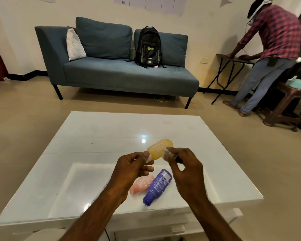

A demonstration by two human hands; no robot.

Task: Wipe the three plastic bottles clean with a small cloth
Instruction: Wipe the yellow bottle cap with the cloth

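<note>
Here the left hand (pixel 135 168) is pinching the cap end of the yellow bottle (pixel 159 149) above the table's (pixel 94 129) middle, the right hand (pixel 183 165) pressing a bunched cloth (pixel 169 153) to its side; it looks light, slick, squeezable, so gripping near the cap seems safest.

Glossy white table (pixel 97 136); translucent plastic orange bottle (pixel 159 147); matt fabric sofa (pixel 122 75).

Glossy white table (pixel 97 136), blue sofa (pixel 111 73), black backpack (pixel 149 46) on it, white cushion (pixel 75 45), person in plaid shirt (pixel 274 32)
</note>
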